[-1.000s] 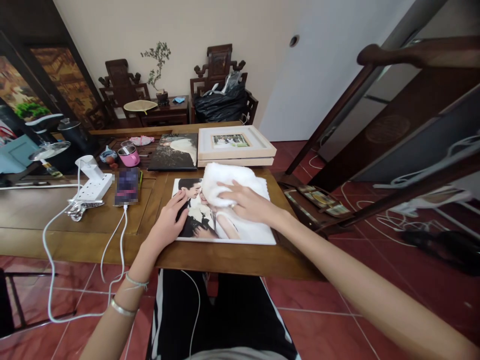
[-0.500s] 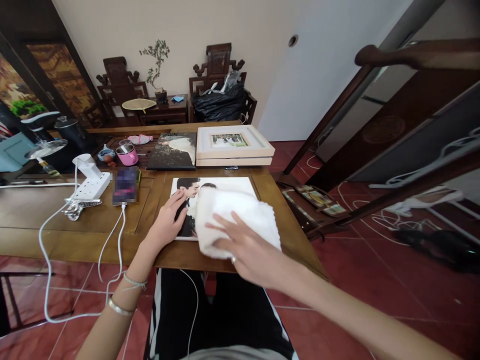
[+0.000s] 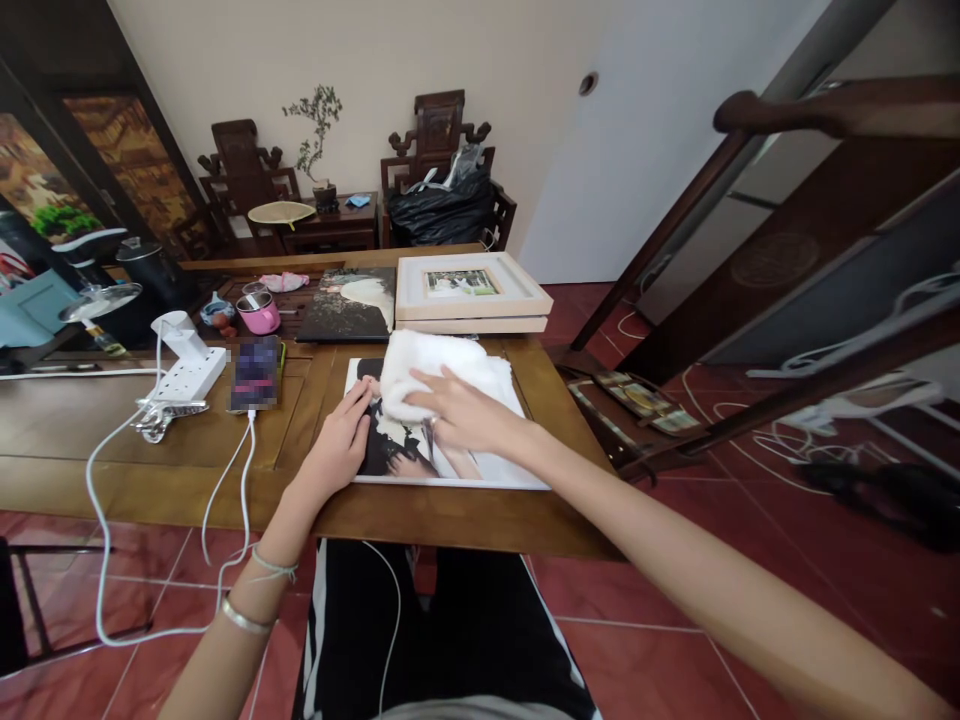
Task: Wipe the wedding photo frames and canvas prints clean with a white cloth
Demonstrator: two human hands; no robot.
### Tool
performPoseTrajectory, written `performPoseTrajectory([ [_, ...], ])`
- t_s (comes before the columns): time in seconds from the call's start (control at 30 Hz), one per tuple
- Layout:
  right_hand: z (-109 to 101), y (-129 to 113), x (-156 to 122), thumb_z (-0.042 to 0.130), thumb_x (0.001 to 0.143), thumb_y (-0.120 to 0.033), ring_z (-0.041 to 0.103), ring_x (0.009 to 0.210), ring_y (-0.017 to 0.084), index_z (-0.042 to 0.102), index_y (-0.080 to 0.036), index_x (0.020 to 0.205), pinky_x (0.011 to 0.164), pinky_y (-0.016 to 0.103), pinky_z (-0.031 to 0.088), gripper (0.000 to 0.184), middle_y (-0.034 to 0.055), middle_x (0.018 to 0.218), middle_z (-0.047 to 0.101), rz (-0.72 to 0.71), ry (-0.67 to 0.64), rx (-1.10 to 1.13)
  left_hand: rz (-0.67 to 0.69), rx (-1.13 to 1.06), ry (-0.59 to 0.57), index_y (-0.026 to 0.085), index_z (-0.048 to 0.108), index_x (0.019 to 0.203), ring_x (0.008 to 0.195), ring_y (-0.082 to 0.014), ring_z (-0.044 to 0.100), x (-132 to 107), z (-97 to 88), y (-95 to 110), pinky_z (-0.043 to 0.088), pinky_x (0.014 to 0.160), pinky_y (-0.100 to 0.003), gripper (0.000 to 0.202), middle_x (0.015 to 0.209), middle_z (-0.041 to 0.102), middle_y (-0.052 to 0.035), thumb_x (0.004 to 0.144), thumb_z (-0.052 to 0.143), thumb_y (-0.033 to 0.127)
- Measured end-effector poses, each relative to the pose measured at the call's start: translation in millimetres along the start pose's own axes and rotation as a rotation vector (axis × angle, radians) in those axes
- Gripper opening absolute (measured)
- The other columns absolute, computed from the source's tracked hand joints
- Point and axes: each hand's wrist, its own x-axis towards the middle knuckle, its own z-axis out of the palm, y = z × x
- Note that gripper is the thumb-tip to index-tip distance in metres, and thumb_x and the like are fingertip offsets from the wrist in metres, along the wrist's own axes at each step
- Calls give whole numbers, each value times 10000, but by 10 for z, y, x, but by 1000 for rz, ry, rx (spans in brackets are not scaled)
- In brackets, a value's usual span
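Note:
A photo panel (image 3: 465,472) with a picture of people lies flat near the table's front edge. My left hand (image 3: 343,435) rests on its left edge, fingers stretched out. Under my right hand (image 3: 465,408) is a white fluffy cloth (image 3: 442,360), gripped and pressed against the panel's upper part. The cloth hides the top of the picture and reaches past its far edge.
Behind the panel are a dark photo panel (image 3: 349,305) and stacked light wooden frames (image 3: 472,290). To the left lie a phone (image 3: 255,372) with its cable, a power strip (image 3: 191,375) and a pink cup (image 3: 259,312). A wooden chair (image 3: 660,220) stands at right.
My right hand has pushed the cloth away from me across the panel, uncovering the lower part of the picture. My left hand stays at the left edge.

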Motion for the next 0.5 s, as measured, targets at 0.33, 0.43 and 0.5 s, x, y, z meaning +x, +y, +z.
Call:
performPoseTrajectory([
  [0.33, 26, -79, 21, 391, 684, 27, 328, 1365, 297, 591, -115, 1177, 1094, 565, 219, 550, 185, 1333, 538, 21, 23, 15, 11, 0, -15, 89, 440, 1379, 1391, -228, 322, 5, -1, 3, 255, 1162, -424, 475, 1483, 379, -141, 940, 324, 228],
  [0.43, 82, -402, -322, 402, 653, 31, 249, 1399, 306, 599, -126, 1179, 1112, 605, 164, 584, 159, 1415, 467, 5, -14, 31, 1, 10, -28, 67, 445, 1370, 1394, -233, 317, 8, 10, 0, 263, 1159, -425, 476, 1483, 375, -154, 940, 315, 224],
  [0.5, 99, -630, -545, 405, 630, 33, 208, 1411, 312, 608, -143, 1176, 1116, 623, 136, 609, 129, 1449, 432, 6, -32, 58, -6, 13, -30, 70, 442, 1372, 1393, -234, 318, 7, 16, -2, 269, 1155, -433, 476, 1485, 370, -155, 940, 309, 220],
])
